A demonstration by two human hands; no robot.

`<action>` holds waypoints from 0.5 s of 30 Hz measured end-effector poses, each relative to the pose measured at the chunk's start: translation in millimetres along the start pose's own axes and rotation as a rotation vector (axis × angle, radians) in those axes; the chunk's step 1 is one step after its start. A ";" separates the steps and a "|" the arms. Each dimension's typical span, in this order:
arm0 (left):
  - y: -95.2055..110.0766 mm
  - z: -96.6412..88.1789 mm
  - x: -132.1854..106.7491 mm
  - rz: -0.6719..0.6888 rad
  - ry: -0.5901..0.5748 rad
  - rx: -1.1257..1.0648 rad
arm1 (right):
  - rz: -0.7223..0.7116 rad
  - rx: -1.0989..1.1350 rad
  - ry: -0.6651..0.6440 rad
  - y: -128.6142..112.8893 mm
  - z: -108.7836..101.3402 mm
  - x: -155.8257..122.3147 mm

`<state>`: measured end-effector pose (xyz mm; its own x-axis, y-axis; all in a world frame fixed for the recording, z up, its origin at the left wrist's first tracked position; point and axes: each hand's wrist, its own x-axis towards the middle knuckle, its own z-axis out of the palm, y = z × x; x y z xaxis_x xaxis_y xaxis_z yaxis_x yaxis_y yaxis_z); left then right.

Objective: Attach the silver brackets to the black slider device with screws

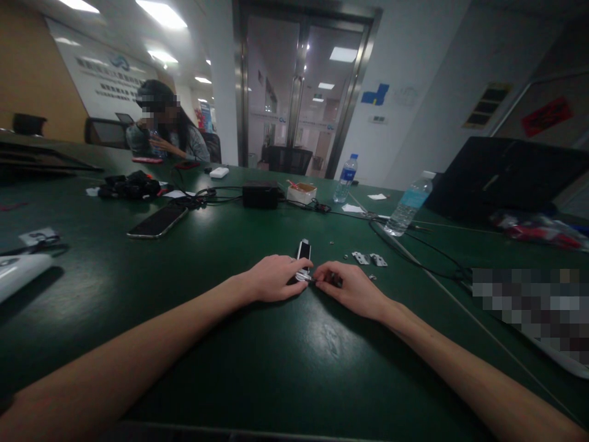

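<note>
On the green table lies a small, narrow black-and-silver device [304,250], its far end pointing away from me. My left hand [273,279] grips its near end between thumb and fingers, hiding part of it. Close on the right, my right hand [352,288] has its fingertips pinched together at the device's near end, against a small dark piece too small to name. Beyond my right hand are small metal brackets [361,258] and a few tiny loose parts [345,256].
A phone [159,221] lies to the left. Farther back are a black box [260,194] with cables, a small open carton [301,193] and two water bottles [346,178]. A dark case [510,175] stands right. Another person [168,132] sits across the table.
</note>
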<state>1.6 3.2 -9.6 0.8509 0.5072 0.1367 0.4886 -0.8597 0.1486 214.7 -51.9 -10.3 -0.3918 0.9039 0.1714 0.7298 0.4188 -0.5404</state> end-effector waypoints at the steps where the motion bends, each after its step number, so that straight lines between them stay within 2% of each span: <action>1: 0.2 -0.2 0.0 0.000 -0.001 0.001 | 0.000 0.004 0.000 0.2 0.1 -0.1; 15: -0.2 2.7 0.1 0.008 0.025 0.044 | -0.038 -0.012 -0.010 2.0 0.9 -0.4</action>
<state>2.1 3.3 -12.3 0.8501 0.5009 0.1627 0.4900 -0.8654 0.1045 215.8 -51.5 -12.2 -0.4248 0.8864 0.1837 0.7211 0.4541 -0.5233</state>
